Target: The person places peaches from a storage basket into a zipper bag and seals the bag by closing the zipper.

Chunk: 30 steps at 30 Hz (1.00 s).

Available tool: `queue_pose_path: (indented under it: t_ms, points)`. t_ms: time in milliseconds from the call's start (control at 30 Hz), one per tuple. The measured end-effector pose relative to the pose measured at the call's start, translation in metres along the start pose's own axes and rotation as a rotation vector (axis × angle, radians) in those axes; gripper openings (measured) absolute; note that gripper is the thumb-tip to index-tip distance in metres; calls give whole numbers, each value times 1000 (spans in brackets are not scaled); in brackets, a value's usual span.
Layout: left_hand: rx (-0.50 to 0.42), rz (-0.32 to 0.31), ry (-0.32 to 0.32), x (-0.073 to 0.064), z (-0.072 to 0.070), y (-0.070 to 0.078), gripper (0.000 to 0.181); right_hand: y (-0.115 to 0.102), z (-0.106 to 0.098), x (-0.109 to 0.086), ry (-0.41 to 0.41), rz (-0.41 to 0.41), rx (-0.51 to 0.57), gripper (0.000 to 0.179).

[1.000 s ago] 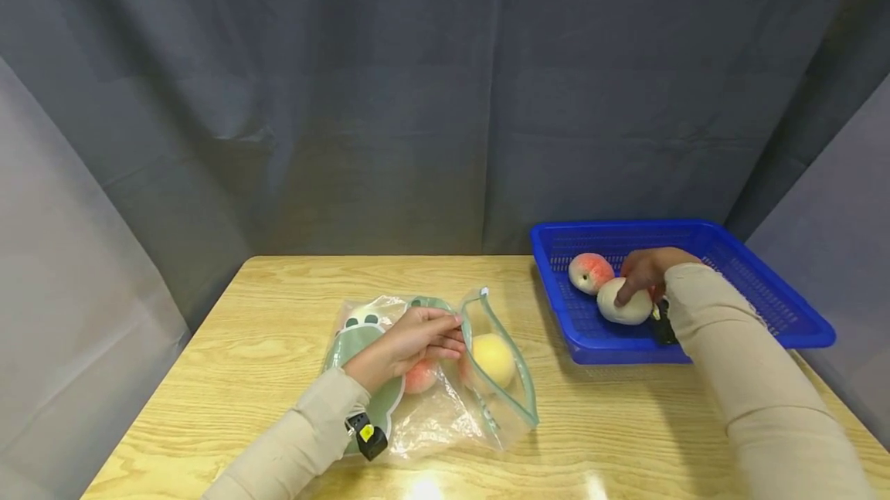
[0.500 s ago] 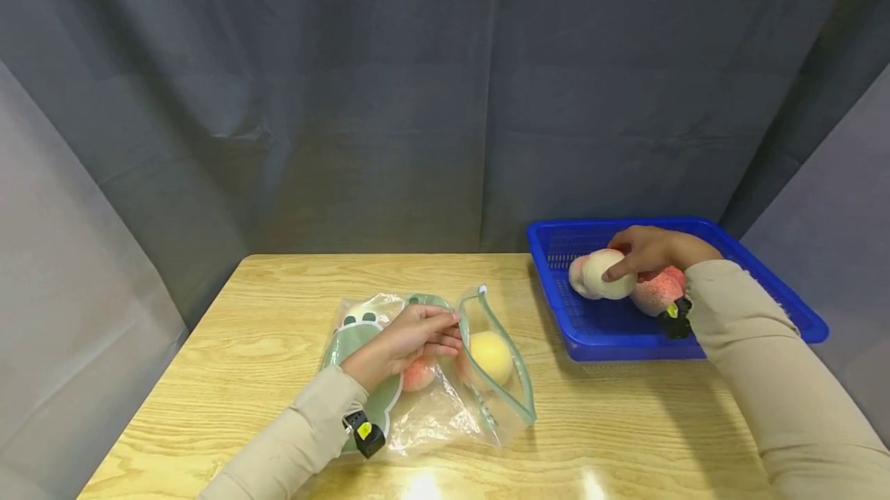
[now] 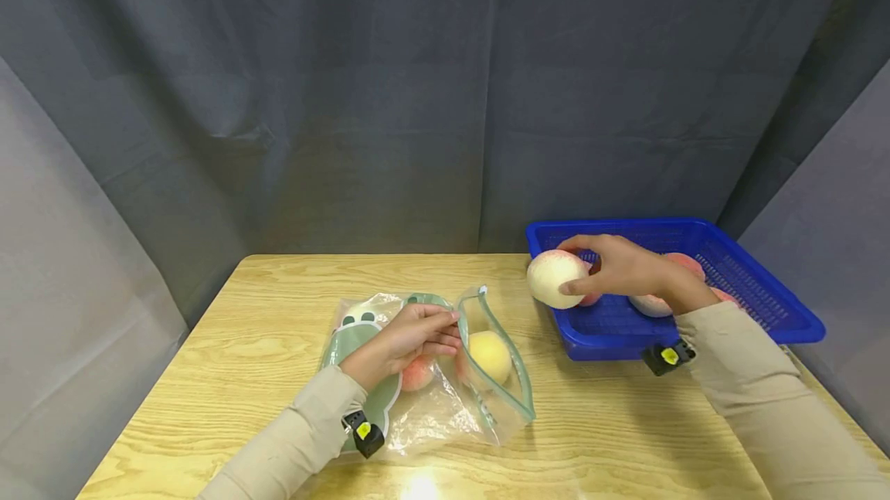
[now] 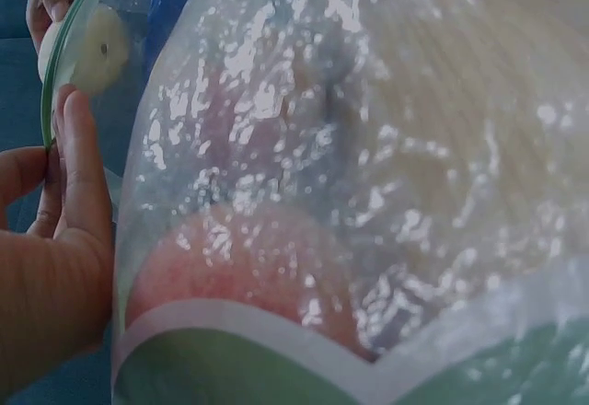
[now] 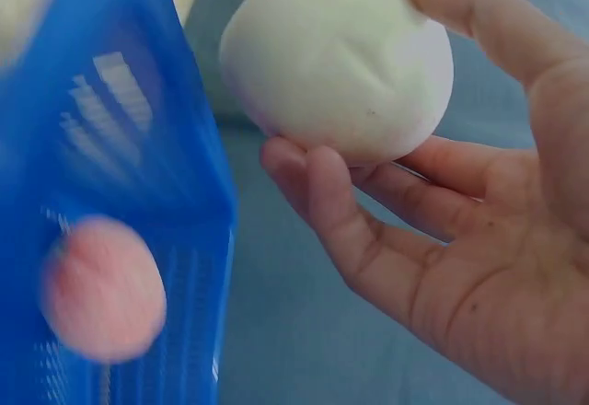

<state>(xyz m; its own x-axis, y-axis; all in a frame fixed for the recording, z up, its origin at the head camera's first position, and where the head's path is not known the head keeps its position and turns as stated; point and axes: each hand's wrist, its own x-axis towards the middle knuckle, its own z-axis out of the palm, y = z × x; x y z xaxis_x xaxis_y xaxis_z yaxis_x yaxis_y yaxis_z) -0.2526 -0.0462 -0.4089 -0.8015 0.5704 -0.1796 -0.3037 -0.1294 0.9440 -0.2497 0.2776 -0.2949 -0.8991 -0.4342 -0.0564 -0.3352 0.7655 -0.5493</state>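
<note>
My right hand [image 3: 622, 268] grips a pale cream peach [image 3: 554, 279] between thumb and fingers, above the left rim of the blue basket [image 3: 573, 347]. The right wrist view shows the same peach [image 5: 336, 60] held at the fingertips. On the table, a clear zip bag [image 3: 438, 419] with a green cartoon print lies with its mouth spread toward the right. Its zip edge is pinched by my left hand [image 3: 413, 338]. Inside the bag are a yellow peach [image 3: 490, 357] and a reddish peach [image 3: 417, 374]; the print and my hand partly hide the contents.
Several pink peaches remain in the basket, one of them a pink peach [image 5: 106, 290] in the right wrist view. The wooden table [image 3: 257, 345] extends left of the bag. A dark grey curtain [image 3: 375, 98] hangs behind.
My right hand has lifted the cream peach from among the others and carried it left to the basket's edge. The left hand and bag stay nearly still.
</note>
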Motion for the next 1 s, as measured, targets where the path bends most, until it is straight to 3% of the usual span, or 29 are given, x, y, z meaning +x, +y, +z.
queue_pose_path:
  t_ms: [300, 433, 567, 700, 867, 1000]
  points:
    - [5, 1, -5, 0, 1, 0, 13, -11, 65, -17, -118, -164, 252, 62]
    - [6, 1, 0, 0, 2, 1, 13, -15, 81, -19, -137, -212, 281, 60]
    - [15, -2, -1, 0, 2, 1, 14, -19, 85, -16, -48, -220, 222, 61]
    - [17, -4, -4, 0, 1, 1, 14, -24, 86, -5, 74, -154, 197, 65]
    - [20, -8, 2, 0, 2, 1, 14, -25, 97, 11, 217, -26, 286, 67]
    - [27, -3, 7, 0, 1, 1, 13, -24, 112, 21, 329, 28, 372, 66]
